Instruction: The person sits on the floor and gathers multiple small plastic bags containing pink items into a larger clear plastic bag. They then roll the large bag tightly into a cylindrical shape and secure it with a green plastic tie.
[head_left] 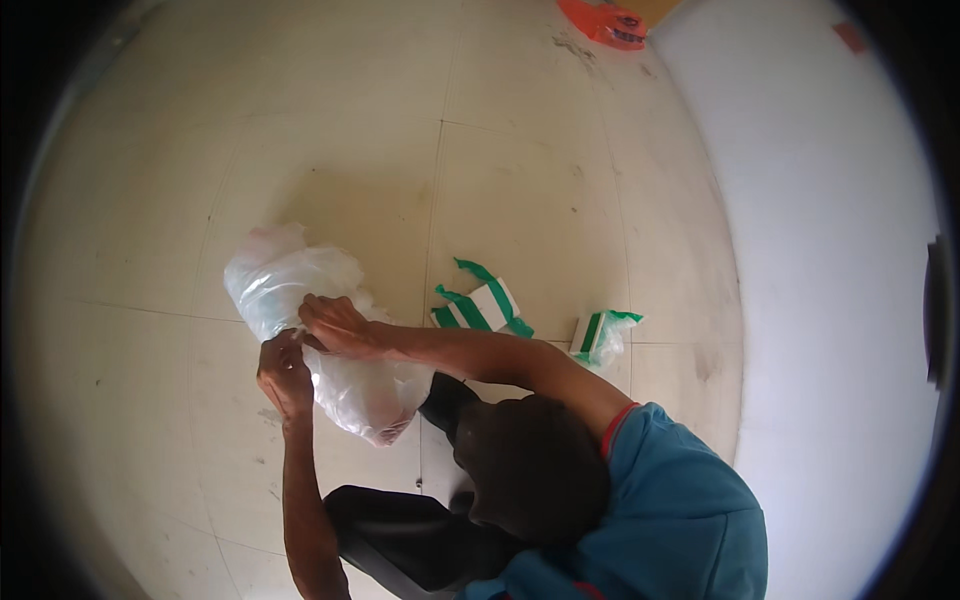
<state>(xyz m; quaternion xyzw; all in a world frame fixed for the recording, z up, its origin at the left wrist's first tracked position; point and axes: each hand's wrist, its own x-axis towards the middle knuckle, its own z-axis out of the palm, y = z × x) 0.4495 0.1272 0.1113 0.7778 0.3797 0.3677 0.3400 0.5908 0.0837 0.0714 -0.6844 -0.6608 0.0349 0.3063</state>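
Note:
A translucent plastic bag [365,395] lies on the floor at the left, bulging on both sides of the place where my hands meet. My left hand [286,375] is closed on the near-left part of its plastic, fingers bent inward. Just above and to the right, my right hand [340,325] is also closed, pinching a gathered fold of the same bag. The two hands almost touch. Pale pinkish and greenish contents show faintly through the film, but I cannot make out what they are.
Right of the bag lies a white box wrapped with green tape [490,305], its loose ends sticking out. Farther right sits a smaller white box with green tape and clear plastic [600,338]. An orange-red plastic bag [605,24] rests at the far edge, beside the white wall [800,200].

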